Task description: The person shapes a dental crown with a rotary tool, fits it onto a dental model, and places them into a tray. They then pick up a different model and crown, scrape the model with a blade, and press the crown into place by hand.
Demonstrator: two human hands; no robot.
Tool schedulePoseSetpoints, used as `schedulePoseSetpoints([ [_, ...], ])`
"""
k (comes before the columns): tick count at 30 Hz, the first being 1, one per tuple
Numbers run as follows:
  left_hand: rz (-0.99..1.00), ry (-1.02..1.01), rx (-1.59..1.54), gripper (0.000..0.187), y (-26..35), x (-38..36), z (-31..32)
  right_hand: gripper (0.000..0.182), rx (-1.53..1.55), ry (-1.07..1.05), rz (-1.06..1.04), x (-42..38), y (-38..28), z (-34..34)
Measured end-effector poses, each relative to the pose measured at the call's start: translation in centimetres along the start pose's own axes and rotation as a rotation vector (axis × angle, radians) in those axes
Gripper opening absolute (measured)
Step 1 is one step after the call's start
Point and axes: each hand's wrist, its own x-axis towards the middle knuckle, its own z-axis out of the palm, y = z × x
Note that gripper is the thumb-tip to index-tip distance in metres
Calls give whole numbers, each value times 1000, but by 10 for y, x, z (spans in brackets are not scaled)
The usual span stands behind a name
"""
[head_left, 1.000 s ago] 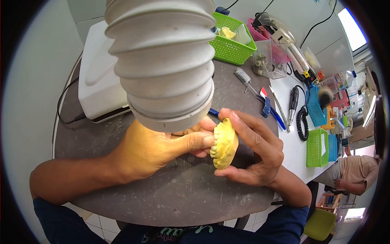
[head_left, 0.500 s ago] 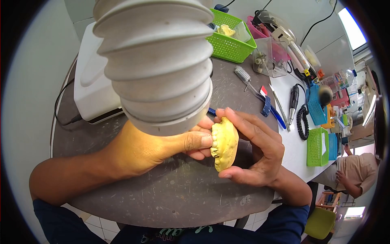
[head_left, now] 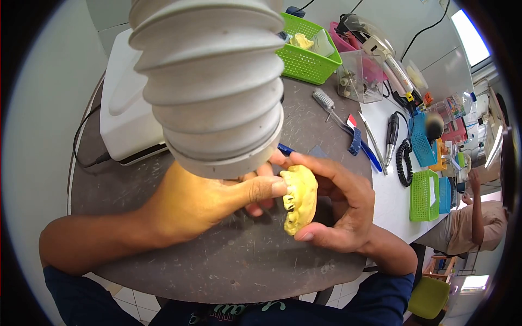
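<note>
A yellow plaster dental cast [head_left: 304, 198] is held up above the table, its row of teeth facing left. My right hand [head_left: 345, 198] grips it from the right, thumb at the lower end and fingers along the upper end. My left hand [head_left: 212, 201] is at the toothed side, its thumb tip pressed on the teeth and its other fingers curled behind, partly hidden. Dark marks or gaps show between some teeth. Above my left hand hangs a ribbed white hose [head_left: 212, 92], covering part of the view.
On the brown table [head_left: 234, 271] stand a white machine [head_left: 128, 103] and a green basket [head_left: 310, 62]. Nearby lie a brush [head_left: 324, 99], a blue-handled tool [head_left: 371, 157] and a black handpiece [head_left: 392, 136]. A clear box [head_left: 359, 81] is at the back. Another person [head_left: 478, 223] is at the far right.
The cast has tilted, so more of its toothed face shows. My left thumb has shifted slightly on the teeth. The other person at the right has raised an arm.
</note>
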Motion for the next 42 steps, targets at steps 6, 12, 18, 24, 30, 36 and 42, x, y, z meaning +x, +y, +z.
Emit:
schedulePoseSetpoints([
  [6, 277, -17, 207, 17, -10, -1, 1, 69, 129, -26, 82, -1, -4, 11],
  [12, 556, -65, 781, 22, 0, 4, 4, 64, -56, -82, 77, -10, -6, -1],
  [18, 514, -47, 817, 37, -6, 9, 21, 44, -267, 8, -21, -17, -8, -18],
  [24, 521, -9, 931, 36, -7, 6, 21, 21, -658, 15, -98, 14, 20, -55],
  [30, 546, 43, 960, 32, -10, -3, 25, 23, -784, -226, -37, 24, 15, -64],
  [36, 575, 41, 847, 24, -11, 6, 29, 28, -695, -231, 7, 21, 18, -70],
  [42, 461, 28, 828, 12, -9, 6, 28, 28, -629, -237, -29, 26, 24, -69],
])
